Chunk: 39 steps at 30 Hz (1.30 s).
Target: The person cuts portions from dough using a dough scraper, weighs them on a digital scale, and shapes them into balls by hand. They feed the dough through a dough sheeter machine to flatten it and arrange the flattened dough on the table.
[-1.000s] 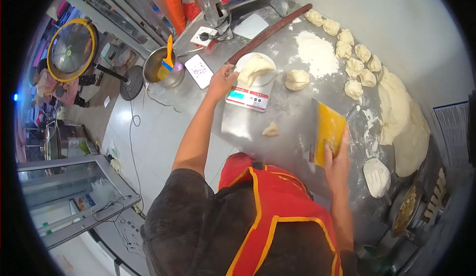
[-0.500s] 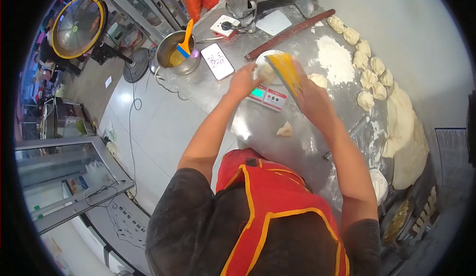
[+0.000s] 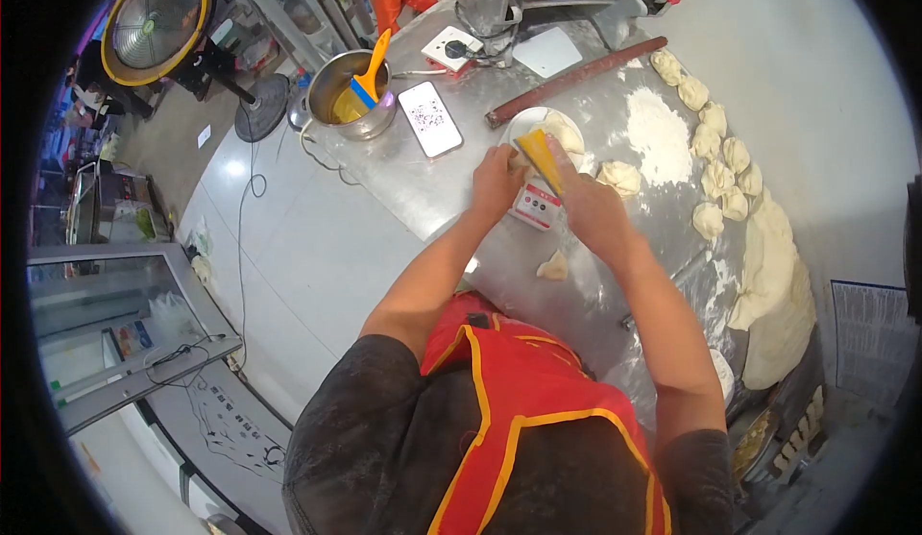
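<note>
A yellow dough scraper (image 3: 540, 158) with a darker edge is gripped in my right hand (image 3: 588, 206), above the near edge of a round white plate (image 3: 515, 132). The plate rests on a small white and red digital scale (image 3: 538, 210). Pale dough (image 3: 565, 132) lies on the plate. My left hand (image 3: 497, 183) is closed beside the scale, close to the scraper's tip. What its fingers hold, if anything, is hidden. A knotted dough lump (image 3: 619, 179) sits right of my right hand, and a small dough scrap (image 3: 553, 266) lies nearer my body.
Several dough lumps (image 3: 717, 178) line the right side beside a large dough sheet (image 3: 773, 295). Flour (image 3: 658, 136) is spread nearby. A rolling pin (image 3: 576, 81) lies behind the plate. A phone (image 3: 430, 119) and a metal pot (image 3: 357, 117) with a brush (image 3: 373, 69) stand left.
The scraper has come down and turned, and now looks narrower. My left hand has drawn back from the plate toward the scale's front. Dough on the plate shows more clearly; the view has shifted slightly.
</note>
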Each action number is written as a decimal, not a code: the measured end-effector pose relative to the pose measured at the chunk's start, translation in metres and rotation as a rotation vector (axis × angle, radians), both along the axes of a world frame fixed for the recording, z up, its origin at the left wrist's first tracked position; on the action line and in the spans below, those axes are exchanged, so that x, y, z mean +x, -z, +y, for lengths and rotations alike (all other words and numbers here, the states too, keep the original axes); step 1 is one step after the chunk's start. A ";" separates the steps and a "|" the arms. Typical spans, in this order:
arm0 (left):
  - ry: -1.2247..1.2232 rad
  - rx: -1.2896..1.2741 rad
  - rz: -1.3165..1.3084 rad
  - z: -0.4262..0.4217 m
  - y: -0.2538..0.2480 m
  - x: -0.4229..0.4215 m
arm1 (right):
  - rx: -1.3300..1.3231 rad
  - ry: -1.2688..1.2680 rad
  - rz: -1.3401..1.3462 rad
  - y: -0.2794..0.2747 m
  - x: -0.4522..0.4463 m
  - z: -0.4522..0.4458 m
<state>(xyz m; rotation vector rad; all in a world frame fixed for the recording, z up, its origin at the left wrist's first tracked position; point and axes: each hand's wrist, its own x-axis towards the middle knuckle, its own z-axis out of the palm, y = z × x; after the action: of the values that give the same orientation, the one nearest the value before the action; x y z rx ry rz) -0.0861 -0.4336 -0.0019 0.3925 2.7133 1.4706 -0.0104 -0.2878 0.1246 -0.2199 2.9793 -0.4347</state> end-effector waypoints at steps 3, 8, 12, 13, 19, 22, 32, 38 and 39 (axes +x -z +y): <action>-0.008 0.112 -0.085 -0.004 -0.001 -0.001 | -0.034 0.071 -0.029 -0.006 -0.006 -0.005; -0.034 0.141 -0.076 -0.008 -0.001 -0.002 | -0.155 0.138 -0.095 -0.025 -0.007 -0.007; -0.038 0.055 -0.144 -0.010 0.004 -0.004 | -0.046 0.062 0.002 0.009 0.001 -0.015; -0.042 0.046 -0.143 -0.010 0.006 -0.003 | -0.033 0.058 -0.022 0.010 0.005 -0.018; -0.092 0.013 -0.054 -0.009 0.010 0.003 | -0.021 0.054 -0.026 0.025 0.014 -0.037; -0.102 -0.044 -0.010 -0.008 0.012 -0.003 | -0.022 0.045 0.011 0.028 0.015 -0.040; -0.162 0.289 -0.359 -0.085 0.007 0.007 | -0.063 0.246 -0.173 -0.024 0.106 0.017; -0.250 1.033 -0.937 -0.104 -0.006 0.027 | -0.280 0.369 0.045 -0.028 0.126 0.031; -0.290 1.180 -1.019 -0.103 -0.009 0.026 | -0.280 0.346 0.068 -0.028 0.123 0.031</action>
<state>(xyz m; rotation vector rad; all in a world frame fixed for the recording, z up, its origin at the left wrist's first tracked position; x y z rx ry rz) -0.0601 -0.5363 0.0070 -0.6259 0.9930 2.2874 0.1130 -0.2565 0.1522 0.2673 3.0150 -0.9000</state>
